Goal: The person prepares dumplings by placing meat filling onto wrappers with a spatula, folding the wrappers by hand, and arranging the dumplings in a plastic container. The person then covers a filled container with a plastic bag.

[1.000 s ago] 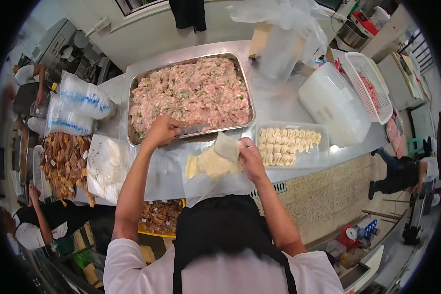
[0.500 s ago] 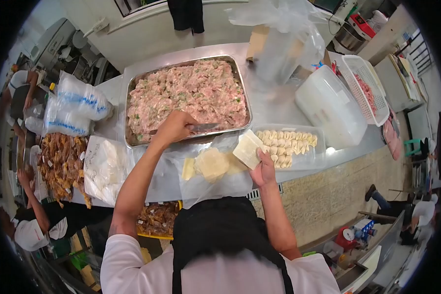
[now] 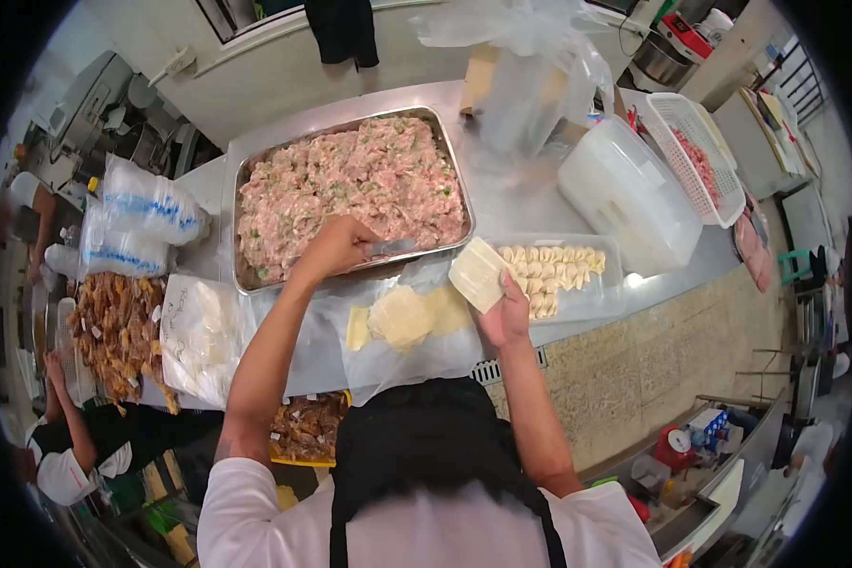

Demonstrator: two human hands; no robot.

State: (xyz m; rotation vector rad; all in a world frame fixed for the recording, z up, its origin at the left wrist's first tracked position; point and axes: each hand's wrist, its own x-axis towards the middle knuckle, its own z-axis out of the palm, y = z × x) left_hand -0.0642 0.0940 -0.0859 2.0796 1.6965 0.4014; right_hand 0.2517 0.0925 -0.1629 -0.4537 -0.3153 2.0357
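My left hand (image 3: 336, 248) is closed around a flat-bladed knife (image 3: 391, 247), its blade pointing right over the near edge of the minced meat (image 3: 350, 180). That pink meat, flecked with green, fills a large metal tray (image 3: 470, 204). In my right hand (image 3: 507, 317) lies a pale, squarish dumpling wrapper (image 3: 478, 275), gripped at its right edge. Whether it is one sheet or several, I cannot tell. Between my hands, more wrappers (image 3: 402, 317) rest on a plastic sheet (image 3: 360, 364). Beside my right hand, a clear plastic container (image 3: 612, 270) holds rows of folded dumplings (image 3: 551, 275).
Bagged white plastic containers (image 3: 151, 204), browned meat pieces (image 3: 118, 327) and a white bag (image 3: 199, 327) sit at left. A translucent bin (image 3: 630, 194) and a white basket (image 3: 682, 142) with pink meat stand at right. A co-worker's arm (image 3: 66, 407) shows far left.
The view has shifted slightly. My right hand has tilted the wrapper, which sits a little higher. My left hand still holds the knife at the tray's near edge.
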